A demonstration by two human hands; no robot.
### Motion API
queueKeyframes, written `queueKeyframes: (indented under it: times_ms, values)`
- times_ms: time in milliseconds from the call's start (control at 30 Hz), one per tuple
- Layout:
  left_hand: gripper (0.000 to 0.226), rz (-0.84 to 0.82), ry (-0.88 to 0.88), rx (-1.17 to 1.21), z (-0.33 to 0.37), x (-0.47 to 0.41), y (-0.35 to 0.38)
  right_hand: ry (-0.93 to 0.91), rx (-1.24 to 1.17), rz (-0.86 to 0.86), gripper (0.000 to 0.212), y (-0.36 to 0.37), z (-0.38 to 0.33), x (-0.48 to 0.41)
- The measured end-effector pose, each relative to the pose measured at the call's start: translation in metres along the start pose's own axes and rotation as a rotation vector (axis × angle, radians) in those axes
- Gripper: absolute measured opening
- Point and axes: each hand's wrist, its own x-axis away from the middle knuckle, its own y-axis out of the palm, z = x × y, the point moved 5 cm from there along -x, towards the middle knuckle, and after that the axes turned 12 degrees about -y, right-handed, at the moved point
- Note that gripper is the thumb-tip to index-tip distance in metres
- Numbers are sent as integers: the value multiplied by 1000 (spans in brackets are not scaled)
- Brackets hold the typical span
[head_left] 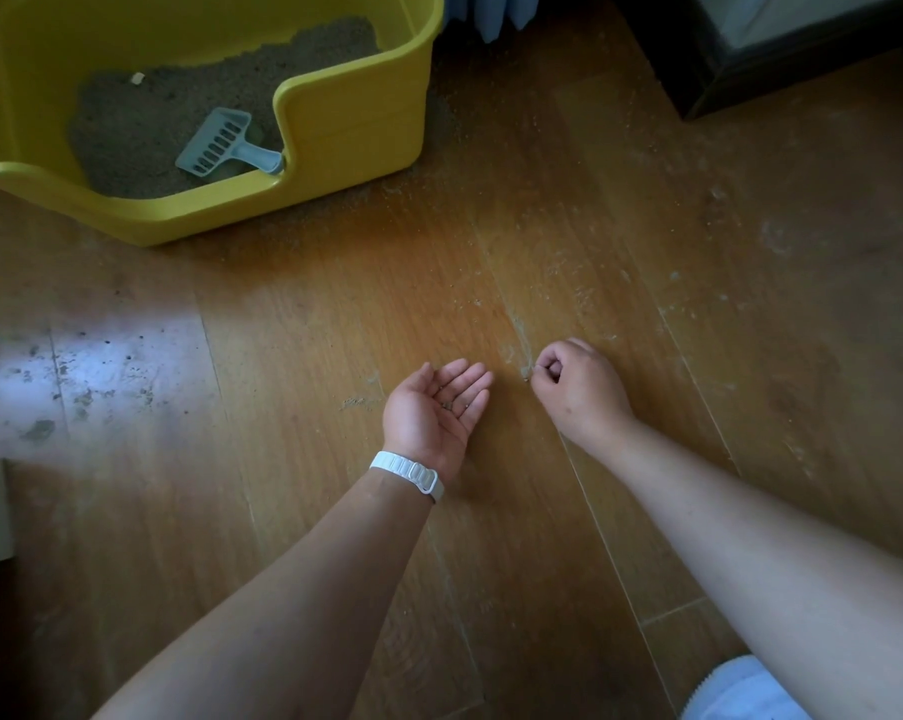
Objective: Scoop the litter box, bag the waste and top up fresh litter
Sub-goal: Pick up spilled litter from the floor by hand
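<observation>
Wooden floor point(594, 200), scattered litter point(358, 403), hands point(433, 407)

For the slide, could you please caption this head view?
Right hand pinches spilled litter off the wood floor into the cupped left hand; scoop rests in the yellow litter box.

- A room in a home, by the look of its floor of warm brown wood-look planks point(568, 241), dusty and strewn with grit.
- Upper left of the frame: a yellow plastic cat litter box point(355, 122) holding grey-brown litter point(142, 127) and a pale blue slotted plastic scoop point(220, 142).
- Top centre: hanging pale blue fabric point(491, 13).
- Upper right: a dark furniture base point(740, 70).
</observation>
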Motion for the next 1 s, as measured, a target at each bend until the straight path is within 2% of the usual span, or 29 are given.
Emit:
queueKeyframes:
  times_ms: [133, 200, 333, 467, 633, 700, 800, 1000]
  values:
    - [40, 6, -5, -16, -1, 1, -1, 70, -124, 9, 12, -2, -13, 12]
    - [40, -1, -8, -19, -3, 2, 1, 22, -164, -6, 12, 3, -33, 20]
    - [39, -11, -17, -5, -5, 6, 6, -85, -299, 70, 13, 12, -75, 28]
    - [40, -7, -54, -11, -7, 9, 3, -151, -339, 61, 10, 20, -90, 32]
    - [40, -39, -29, -3, -2, 4, -5, -96, -168, 114, 6, 10, -65, 35]
    - [40, -38, -26, -1, 0, 1, -7, -24, -86, 101, 2, 5, -43, 33]
    - [40, -32, -24, 4, 2, 1, -8, 38, -27, 75, 6, 2, -19, 30]
    - [40, -25, -26, 10, 1, -1, -6, -6, -2, 30, 9, 4, -16, 20]
